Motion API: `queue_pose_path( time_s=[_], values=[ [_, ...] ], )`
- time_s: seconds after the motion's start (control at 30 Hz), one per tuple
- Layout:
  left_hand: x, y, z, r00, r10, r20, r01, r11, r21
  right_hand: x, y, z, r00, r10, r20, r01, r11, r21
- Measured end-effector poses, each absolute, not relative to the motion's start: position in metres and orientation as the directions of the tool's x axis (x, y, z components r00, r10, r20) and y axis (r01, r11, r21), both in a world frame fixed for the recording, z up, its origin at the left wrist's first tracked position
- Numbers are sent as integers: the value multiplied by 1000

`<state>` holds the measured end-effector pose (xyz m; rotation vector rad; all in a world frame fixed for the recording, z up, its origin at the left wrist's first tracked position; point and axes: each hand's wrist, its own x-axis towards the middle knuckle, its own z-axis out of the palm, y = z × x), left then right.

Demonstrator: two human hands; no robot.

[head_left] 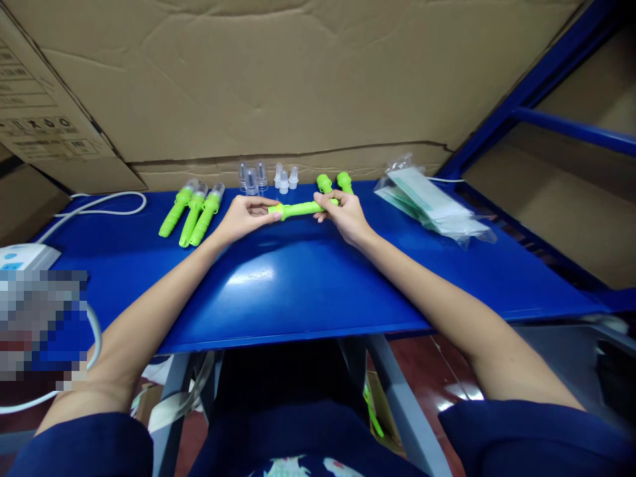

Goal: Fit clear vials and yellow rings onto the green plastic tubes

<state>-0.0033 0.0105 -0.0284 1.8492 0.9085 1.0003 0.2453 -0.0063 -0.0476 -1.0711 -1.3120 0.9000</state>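
Presumably for control, left hand (244, 217) and right hand (344, 215) pinch the tube (302, 209) at opposite ends, clear caps (251, 181) beyond the left.

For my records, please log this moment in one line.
left hand: green tube, one end | right hand: other end | blue table: clear caps, white pieces

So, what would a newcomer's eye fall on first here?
Probably the bright green stick, held crosswise between the left hand and the right hand over the blue table. Next come three clear-capped green sticks at the table's left, then the plastic-wrapped packets at its right.
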Motion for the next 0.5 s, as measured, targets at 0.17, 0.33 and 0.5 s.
queue_pose_path(
  time_s=[0.17,0.33,0.5],
  values=[
    [-3,13,-31,441,846,301,188,-415,890,246,-8,-45,66,950,304,81,298,-951],
    [-4,18,-34,455,819,348,227,-485,844,240,-19,-40,4,943,332,125,329,-936],
    [-10,21,-35,466,784,410,338,-585,737,234,-31,-39,-172,946,276,156,302,-940]
  ],
)
